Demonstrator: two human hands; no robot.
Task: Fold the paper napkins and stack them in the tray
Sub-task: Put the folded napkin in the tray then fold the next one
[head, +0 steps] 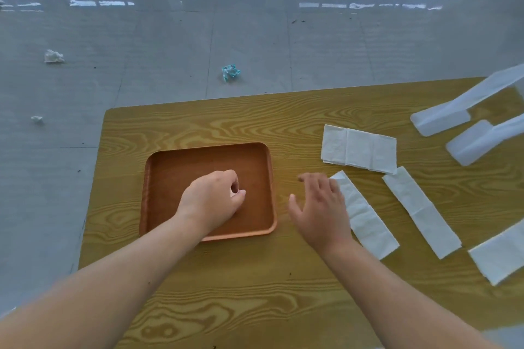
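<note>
Tray [198, 161]: holds nothing yet, set beside the napkins [358, 150] on the bench [226, 278]. Your left hand [211, 201]: fingers curled above it, gripping nothing visible (steadying, probably). Right hand [320, 207]: fingers spread, reaching nearest napkin [368, 224].

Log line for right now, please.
left hand curled over tray | right hand open at nearest napkin | tray holds no napkin | other napkins flat on table

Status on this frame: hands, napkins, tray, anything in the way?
Left hand curled over tray, contents unclear. Right hand open, at nearest napkin. No napkins visible in tray. Nothing in the way.
</note>
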